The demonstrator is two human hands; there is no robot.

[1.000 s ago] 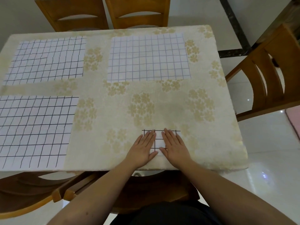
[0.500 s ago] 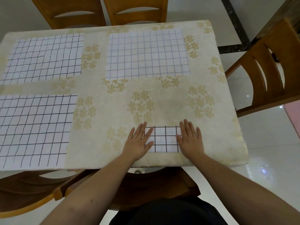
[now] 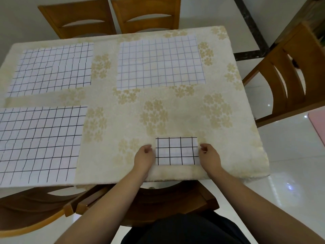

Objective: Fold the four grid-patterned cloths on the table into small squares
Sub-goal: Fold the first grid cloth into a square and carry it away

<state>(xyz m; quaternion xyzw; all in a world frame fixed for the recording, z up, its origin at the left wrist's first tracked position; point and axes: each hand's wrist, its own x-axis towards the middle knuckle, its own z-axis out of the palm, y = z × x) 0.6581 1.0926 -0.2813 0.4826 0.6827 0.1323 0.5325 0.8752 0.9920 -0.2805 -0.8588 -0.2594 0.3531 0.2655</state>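
Observation:
A small folded grid cloth [image 3: 176, 151] lies near the table's front edge, white with black lines. My left hand [image 3: 144, 156] rests on the table just off its left edge, fingers curled in, holding nothing. Beside the right edge is my right hand [image 3: 209, 154], curled the same way and also holding nothing. Three more grid cloths lie spread flat: one at front left [image 3: 38, 143], one at back left [image 3: 51, 69], one at back centre [image 3: 160, 62].
The table wears a cream floral tablecloth [image 3: 175, 110]. Wooden chairs stand behind the table [image 3: 144, 14], to the right [image 3: 288, 74], and under the front edge [image 3: 35, 208]. The table's right edge drops to a glossy white floor.
My hands slid apart off the folded cloth to its two sides, and their flat fingers have curled in. The camera view shifted slightly.

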